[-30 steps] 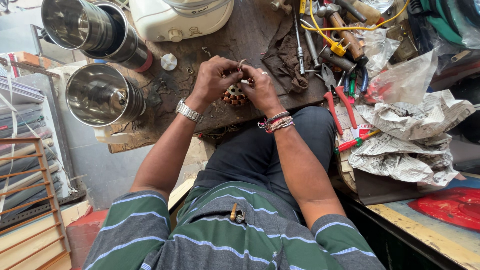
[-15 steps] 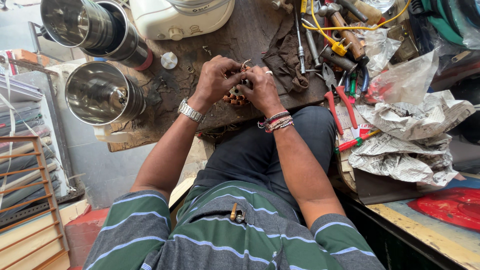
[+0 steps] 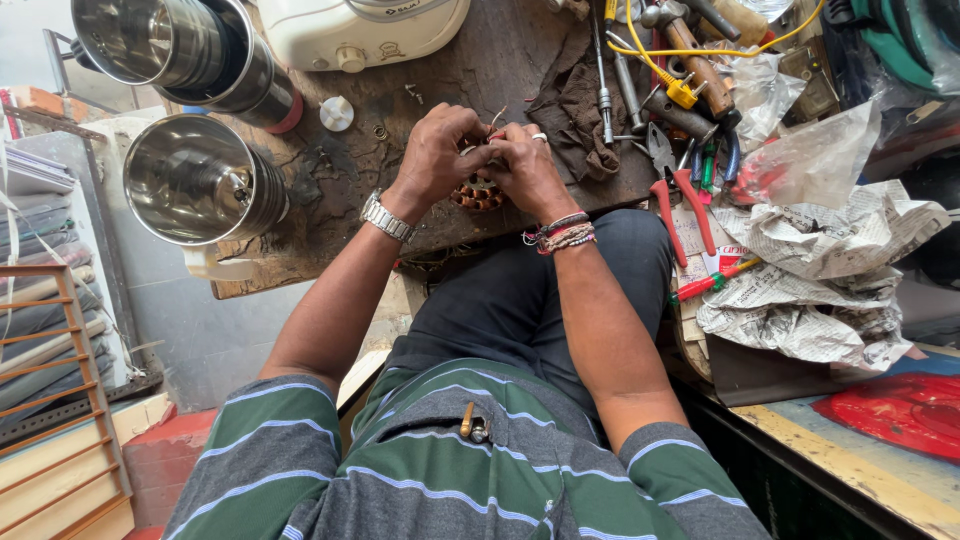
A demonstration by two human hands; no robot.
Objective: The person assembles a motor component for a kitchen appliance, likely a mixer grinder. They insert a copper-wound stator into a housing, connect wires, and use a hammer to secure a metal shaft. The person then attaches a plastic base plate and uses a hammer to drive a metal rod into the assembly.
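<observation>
We held a small copper-wound motor coil [image 3: 478, 193] between both hands, near the front edge of the desk [image 3: 480, 70], about midway along it. Our left hand [image 3: 437, 152], with a metal watch [image 3: 386, 216] at the wrist, was closed around the coil's left side; our right hand [image 3: 527, 168], wearing a ring and bead bracelets [image 3: 562, 234], gripped its right side, fingertips pinching at the top where thin wire ends stuck up. Just beyond the right hand lay a dark brown rag [image 3: 575, 105]. Toward the desk's right edge sat a heap of screwdrivers and red-handled pliers [image 3: 680, 205], with crumpled newspaper [image 3: 810, 270] past it. At the left edge stood two steel mixer jars [image 3: 200, 180], and a white appliance base [image 3: 360, 30] sat at the far edge.
</observation>
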